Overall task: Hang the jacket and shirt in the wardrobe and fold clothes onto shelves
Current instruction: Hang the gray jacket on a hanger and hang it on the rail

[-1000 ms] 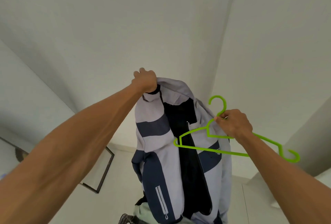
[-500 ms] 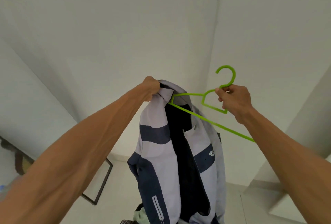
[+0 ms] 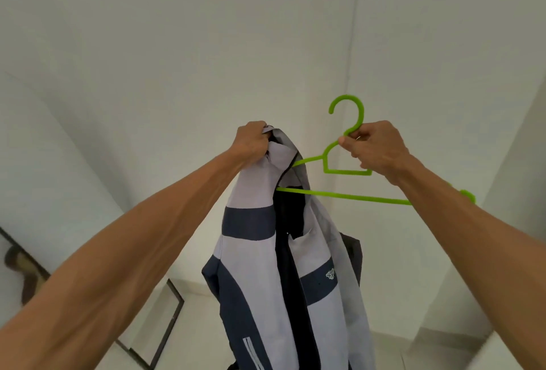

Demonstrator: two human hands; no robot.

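A grey and navy jacket (image 3: 260, 266) hangs in mid-air in front of a white wall, its front open. My left hand (image 3: 251, 140) grips it by the collar at the top. My right hand (image 3: 373, 149) holds a bright green plastic hanger (image 3: 345, 173) just below its hook. The hanger's left arm is tucked inside the jacket's collar opening, under the left shoulder. The hanger's right end sticks out behind my right forearm.
White walls meet in a corner (image 3: 353, 44) behind the jacket. A black-framed panel (image 3: 168, 319) leans against the wall at lower left. A white ledge (image 3: 502, 349) shows at lower right. The wardrobe is out of view.
The hanger has swung level and its left arm has slid deeper into the jacket's collar. Both hands stay raised, the right one now a little farther from the left.
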